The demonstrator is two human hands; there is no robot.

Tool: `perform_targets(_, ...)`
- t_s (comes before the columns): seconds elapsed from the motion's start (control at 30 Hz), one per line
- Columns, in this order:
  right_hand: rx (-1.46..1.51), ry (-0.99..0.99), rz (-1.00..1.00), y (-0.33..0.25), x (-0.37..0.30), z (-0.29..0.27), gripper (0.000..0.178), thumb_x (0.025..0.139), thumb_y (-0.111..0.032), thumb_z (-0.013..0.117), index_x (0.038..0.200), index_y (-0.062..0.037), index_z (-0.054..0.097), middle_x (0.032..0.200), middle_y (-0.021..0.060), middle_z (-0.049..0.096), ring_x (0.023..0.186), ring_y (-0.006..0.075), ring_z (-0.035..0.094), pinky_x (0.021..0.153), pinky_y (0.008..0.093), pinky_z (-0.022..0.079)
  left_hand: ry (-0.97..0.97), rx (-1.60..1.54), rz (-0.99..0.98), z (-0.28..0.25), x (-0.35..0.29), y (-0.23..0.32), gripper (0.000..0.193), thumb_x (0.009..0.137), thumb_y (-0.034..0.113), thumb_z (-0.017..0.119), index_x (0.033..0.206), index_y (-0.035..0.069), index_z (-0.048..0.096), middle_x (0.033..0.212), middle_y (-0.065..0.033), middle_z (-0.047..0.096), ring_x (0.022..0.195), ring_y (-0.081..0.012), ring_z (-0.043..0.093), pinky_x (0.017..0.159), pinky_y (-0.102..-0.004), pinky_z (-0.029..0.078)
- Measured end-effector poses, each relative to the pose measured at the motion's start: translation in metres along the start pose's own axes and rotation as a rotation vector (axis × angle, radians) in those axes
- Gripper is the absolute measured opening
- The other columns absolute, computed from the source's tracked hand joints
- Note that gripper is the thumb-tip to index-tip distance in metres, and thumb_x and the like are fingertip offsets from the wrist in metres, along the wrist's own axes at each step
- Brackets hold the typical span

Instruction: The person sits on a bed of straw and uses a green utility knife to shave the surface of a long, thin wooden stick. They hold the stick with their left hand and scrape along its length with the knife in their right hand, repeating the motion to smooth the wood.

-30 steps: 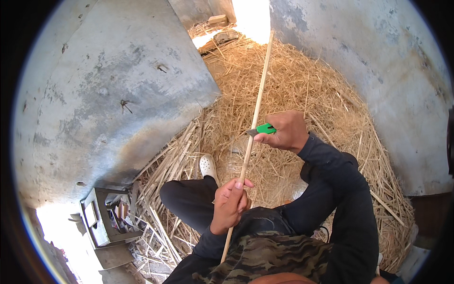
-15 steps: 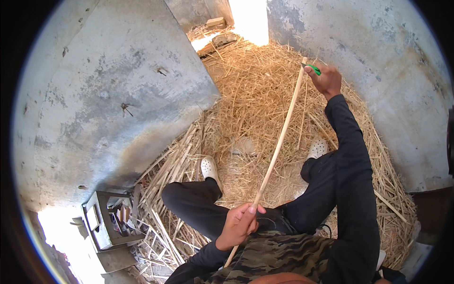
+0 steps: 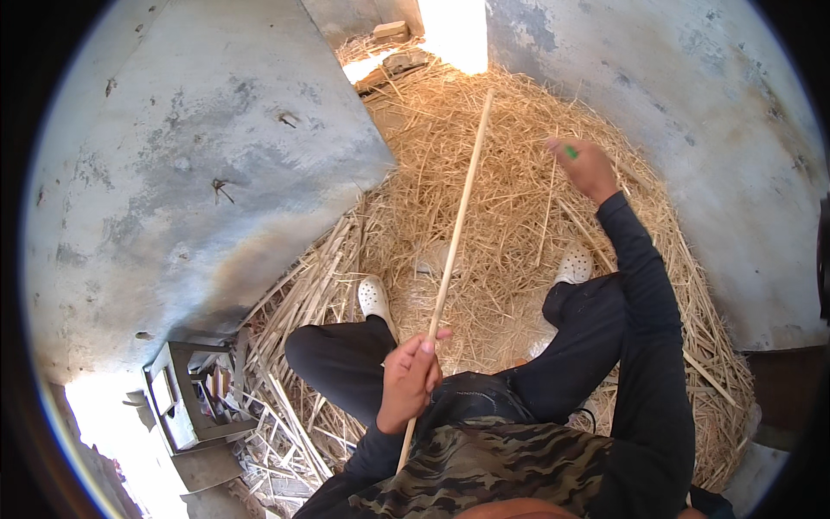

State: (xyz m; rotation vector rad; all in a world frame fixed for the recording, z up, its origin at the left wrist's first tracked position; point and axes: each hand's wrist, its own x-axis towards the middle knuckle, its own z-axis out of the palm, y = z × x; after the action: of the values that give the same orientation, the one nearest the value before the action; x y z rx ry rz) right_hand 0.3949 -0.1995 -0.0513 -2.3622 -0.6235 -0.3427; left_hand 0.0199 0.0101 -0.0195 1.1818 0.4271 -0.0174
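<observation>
at the far left a bright opening (image 3: 104,441) glares at the lower edge, and just beside it stands a small wooden frame (image 3: 226,431) with a jumble of scraps inside, too small to make out. above it a grey, patchy wall (image 3: 216,112) carries a couple of dark, spiky fixings. next comes a heap of pale flat strips (image 3: 294,298) lying at a slant, then a white clog with holes (image 3: 373,298) on the person's left foot, with a dark trouser leg bent behind it. the left hand (image 3: 406,381) is closed around the lower part of a long, thin pale stick (image 3: 460,216), which slants up and slightly right, its top end in the air over loose straw (image 3: 510,199) and its lower end near the lap. camouflage cloth (image 3: 493,463) covers the person's middle. further right, a second white clog (image 3: 574,264) sits on the right foot. the right hand (image 3: 593,171), apart from the stick, is curled around a small green tool (image 3: 571,151), blurred and mostly hidden by the fingers. at the far right another worn grey wall (image 3: 692,156) rises behind the straw.
</observation>
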Motion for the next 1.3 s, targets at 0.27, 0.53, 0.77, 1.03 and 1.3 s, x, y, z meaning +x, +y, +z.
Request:
perform_targets(0.27,0.088,-0.148,-0.608,-0.133,-0.082,0.02,0.068,0.076,-0.077,0.052,0.051,-0.013,0.048,0.043,0.004,0.043,0.037,0.0216,0.047,0.039,0.0357,0.035,-0.055,-0.147,0.033,0.02,0.033,0.027,0.032,0.101,0.02,0.046,0.12,-0.004,0.053,0.048,0.0046,0.036,0.04,-0.0029,0.029,0.042,-0.0204,0.025)
perform_targets(0.53,0.207,-0.168,-0.561,-0.148,-0.085,0.026,0.068,0.07,-0.077,0.058,0.05,-0.0125,0.049,0.045,0.0067,0.049,0.04,0.0249,0.052,0.039,0.036,0.038,-0.081,-0.326,-0.071,0.021,0.029,0.032,0.03,0.104,0.023,0.036,0.115,-0.001,0.049,0.046,0.0038,0.033,0.031,-0.0055,0.024,0.036,-0.0213,0.026)
perform_targets(0.77,0.057,-0.024,-0.68,-0.139,-0.052,0.028,0.072,0.068,-0.079,0.058,0.048,-0.0127,0.039,0.043,0.0044,0.04,0.038,0.0228,0.046,0.039,0.0375,0.033,-0.105,-0.334,-0.034,0.025,0.03,0.034,0.031,0.104,0.025,0.036,0.113,-0.001,0.048,0.047,0.004,0.033,0.033,-0.0052,0.024,0.038,-0.0212,0.026)
perform_targets(1.03,-0.07,0.102,-0.364,-0.099,-0.001,0.017,0.074,0.078,-0.081,0.041,0.047,-0.015,0.046,0.038,-0.0015,0.036,0.032,0.0153,0.038,0.034,0.0314,0.029,-0.138,-0.278,-0.13,0.034,0.008,0.025,0.03,0.102,0.025,0.043,0.111,-0.002,0.052,0.049,0.0047,0.034,0.041,-0.0041,0.028,0.045,-0.0213,0.029)
perform_targets(1.3,-0.117,0.014,-0.508,-0.099,-0.025,0.033,0.074,0.081,-0.08,0.035,0.051,-0.0161,0.053,0.042,-0.0032,0.043,0.035,0.0106,0.04,0.034,0.0307,0.03,-0.102,-0.055,-0.083,0.015,-0.003,0.012,0.03,0.102,0.023,0.042,0.114,-0.001,0.053,0.05,0.006,0.036,0.041,-0.0016,0.03,0.044,-0.0195,0.028)
